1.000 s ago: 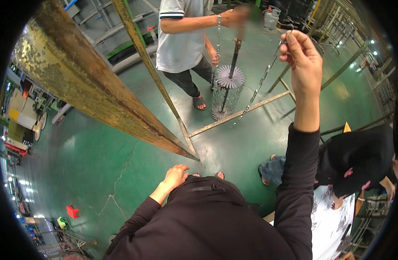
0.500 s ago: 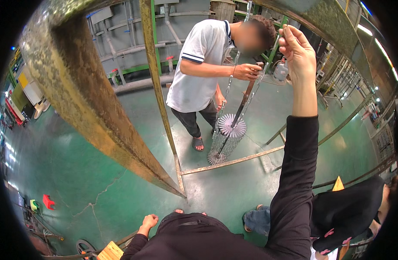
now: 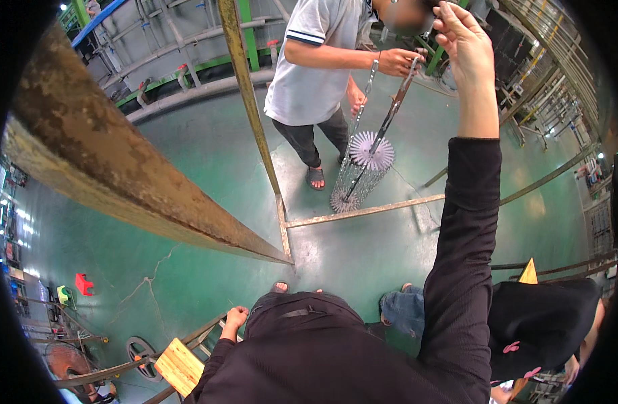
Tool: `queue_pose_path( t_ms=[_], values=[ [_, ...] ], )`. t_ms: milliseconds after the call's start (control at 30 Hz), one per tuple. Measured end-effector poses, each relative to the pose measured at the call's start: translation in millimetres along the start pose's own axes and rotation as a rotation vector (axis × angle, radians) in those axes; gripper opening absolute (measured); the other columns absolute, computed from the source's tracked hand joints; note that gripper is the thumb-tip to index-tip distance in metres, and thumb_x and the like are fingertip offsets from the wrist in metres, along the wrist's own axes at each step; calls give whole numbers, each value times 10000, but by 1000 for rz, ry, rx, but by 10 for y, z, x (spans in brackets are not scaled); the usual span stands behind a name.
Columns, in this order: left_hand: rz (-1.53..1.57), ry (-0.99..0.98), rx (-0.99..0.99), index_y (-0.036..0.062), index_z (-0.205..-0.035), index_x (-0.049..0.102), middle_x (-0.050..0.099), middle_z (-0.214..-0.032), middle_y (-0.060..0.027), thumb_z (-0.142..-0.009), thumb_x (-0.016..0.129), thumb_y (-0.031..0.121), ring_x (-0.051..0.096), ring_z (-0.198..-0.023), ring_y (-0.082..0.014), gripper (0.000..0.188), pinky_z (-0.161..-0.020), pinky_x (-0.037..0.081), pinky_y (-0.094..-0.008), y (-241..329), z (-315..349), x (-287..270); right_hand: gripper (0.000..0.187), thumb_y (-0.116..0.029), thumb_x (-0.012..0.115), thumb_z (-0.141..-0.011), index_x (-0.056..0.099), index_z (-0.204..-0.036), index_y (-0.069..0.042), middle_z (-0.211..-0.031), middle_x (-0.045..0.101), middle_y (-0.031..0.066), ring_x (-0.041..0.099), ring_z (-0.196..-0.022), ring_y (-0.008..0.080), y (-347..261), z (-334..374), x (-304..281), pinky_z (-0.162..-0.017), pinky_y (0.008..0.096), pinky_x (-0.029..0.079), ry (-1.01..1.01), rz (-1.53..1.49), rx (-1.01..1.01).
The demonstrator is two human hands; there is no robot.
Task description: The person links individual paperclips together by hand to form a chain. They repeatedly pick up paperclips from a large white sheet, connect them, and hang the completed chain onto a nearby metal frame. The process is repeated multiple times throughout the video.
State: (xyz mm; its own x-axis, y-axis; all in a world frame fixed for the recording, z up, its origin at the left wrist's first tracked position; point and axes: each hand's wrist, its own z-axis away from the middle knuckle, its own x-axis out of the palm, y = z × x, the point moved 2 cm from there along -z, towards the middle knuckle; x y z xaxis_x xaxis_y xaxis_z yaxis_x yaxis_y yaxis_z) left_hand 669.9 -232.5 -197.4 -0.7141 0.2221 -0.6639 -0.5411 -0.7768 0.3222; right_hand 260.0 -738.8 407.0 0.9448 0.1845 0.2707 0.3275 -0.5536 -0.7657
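My right hand [image 3: 465, 44] is raised at the top, thumb and fingertips pinched together. Whatever sits in the pinch, if anything, is too small to make out. Low at the left, beside my waist, my left hand [image 3: 236, 316] is curled closed, its contents hidden. Across from me a co-worker in a white polo shirt [image 3: 322, 74] has one hand [image 3: 397, 62] at the top of a dark rod [image 3: 392, 114]. Two pale discs with radiating prongs, an upper disc [image 3: 372, 151] and a lower disc [image 3: 345, 200], sit along it. Metal chain [image 3: 367, 94] hangs beside the rod.
A worn metal frame with a thick post [image 3: 140, 161], a thin upright [image 3: 248, 94] and a low crossbar [image 3: 369, 211] stands between us. Another person in black [image 3: 541, 323] is at my right. A wooden block [image 3: 179, 367] and red stool [image 3: 84, 284] are at left.
My view has tipped down, so the co-worker, frame and discs appear higher. Chain strands that ran to the picture's top now end near the co-worker's hand. My right hand stays raised and pinched.
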Motion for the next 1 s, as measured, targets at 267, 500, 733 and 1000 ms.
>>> queue_pose_path(
  t_ms=[267,500,733,1000],
  values=[
    [33,21,25,99,-943,677,665,-944,-130,-784,602,306,626,-942,-263,272,-839,473,-351,442,157,-301,178,-177,626,-857,612,-1000,-72,-928,638,14,570,-722,56,203,80,-228,-573,170,436,39,143,7],
    [47,39,8,112,-925,690,663,-937,-139,-757,595,319,622,-947,-272,283,-856,465,-356,264,76,-149,183,-160,617,-861,604,-1007,-50,-912,633,27,562,-705,64,-202,-225,-9,-548,170,429,-4,97,-29],
    [76,24,-75,125,-926,693,660,-961,-133,-747,600,316,616,-964,-270,279,-873,458,-346,214,224,-4,192,-139,594,-874,602,-1033,-31,-915,633,41,562,-711,66,-539,-698,34,-542,149,434,-115,48,-181],
    [140,20,-90,110,-937,687,664,-944,-136,-740,614,315,625,-941,-267,293,-855,465,-340,213,455,25,199,-140,593,-873,596,-1031,-20,-927,620,49,534,-700,63,-719,-879,105,-530,149,417,-210,-74,-181]
  ],
)
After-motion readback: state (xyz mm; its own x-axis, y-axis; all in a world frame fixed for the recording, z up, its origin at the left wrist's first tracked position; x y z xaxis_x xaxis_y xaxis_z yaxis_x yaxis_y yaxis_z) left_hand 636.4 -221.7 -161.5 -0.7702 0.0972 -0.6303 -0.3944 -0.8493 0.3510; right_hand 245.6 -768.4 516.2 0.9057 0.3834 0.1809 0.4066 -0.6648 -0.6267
